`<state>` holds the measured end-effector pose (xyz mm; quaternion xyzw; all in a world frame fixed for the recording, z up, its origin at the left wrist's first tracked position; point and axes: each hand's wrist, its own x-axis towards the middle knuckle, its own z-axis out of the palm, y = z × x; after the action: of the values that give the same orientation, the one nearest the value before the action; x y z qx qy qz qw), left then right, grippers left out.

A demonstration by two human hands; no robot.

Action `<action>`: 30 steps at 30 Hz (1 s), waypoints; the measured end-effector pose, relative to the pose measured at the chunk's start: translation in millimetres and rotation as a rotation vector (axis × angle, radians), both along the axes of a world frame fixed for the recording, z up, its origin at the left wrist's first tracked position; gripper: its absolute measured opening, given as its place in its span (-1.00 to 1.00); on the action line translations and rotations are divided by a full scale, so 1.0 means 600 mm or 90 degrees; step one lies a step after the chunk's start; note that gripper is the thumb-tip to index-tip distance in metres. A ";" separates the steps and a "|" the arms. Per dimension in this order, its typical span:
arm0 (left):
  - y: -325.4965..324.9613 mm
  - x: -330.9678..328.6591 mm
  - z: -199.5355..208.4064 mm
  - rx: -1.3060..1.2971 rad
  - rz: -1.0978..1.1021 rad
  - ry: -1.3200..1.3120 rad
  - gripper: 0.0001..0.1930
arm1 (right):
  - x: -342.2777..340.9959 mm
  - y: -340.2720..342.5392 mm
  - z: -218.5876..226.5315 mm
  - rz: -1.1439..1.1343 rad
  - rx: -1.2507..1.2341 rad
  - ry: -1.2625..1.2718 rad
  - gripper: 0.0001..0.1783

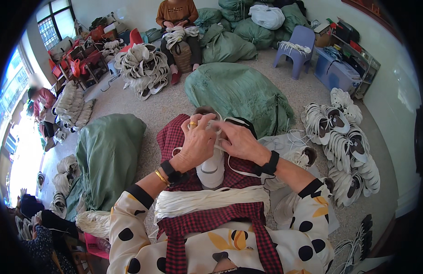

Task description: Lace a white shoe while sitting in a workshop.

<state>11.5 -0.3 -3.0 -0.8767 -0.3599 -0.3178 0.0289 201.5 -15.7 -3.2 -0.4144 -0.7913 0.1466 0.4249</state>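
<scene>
Head view: near the apron's (175, 130) far edge, left hand (195, 142) and right hand (243, 142) seemingly grip lace (241, 172) on a white shoe (210, 174); loose lengths suggest lacing unfinished.

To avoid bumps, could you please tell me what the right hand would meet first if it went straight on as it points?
Probably the left hand, facing the right hand over the white shoe, though depth there is unclear.

White shoe (211, 169) handled by left hand (198, 140) and right hand (242, 142), white lace bundle (211, 201) laid across checked apron (211, 218), green sack (239, 93) placed ahead, shoes (341, 148) stacked at right
</scene>
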 end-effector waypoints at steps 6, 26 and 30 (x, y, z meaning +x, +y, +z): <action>0.002 -0.064 0.061 -0.030 0.010 -0.044 -0.96 | 0.020 0.011 -0.015 0.047 -0.002 -0.122 -0.65; -0.014 -0.153 0.141 -0.072 -0.044 -0.047 -0.94 | -0.083 0.052 0.092 0.280 -0.224 -0.035 -0.77; -0.005 -0.127 0.152 -0.059 -0.090 -0.058 -0.92 | -0.060 0.049 0.086 0.297 -0.321 0.107 -0.75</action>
<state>-64.5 -3.4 88.1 -0.8850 -0.3125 -0.3413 -0.0507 165.5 13.5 48.3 -0.3006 -0.7659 0.4641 0.3281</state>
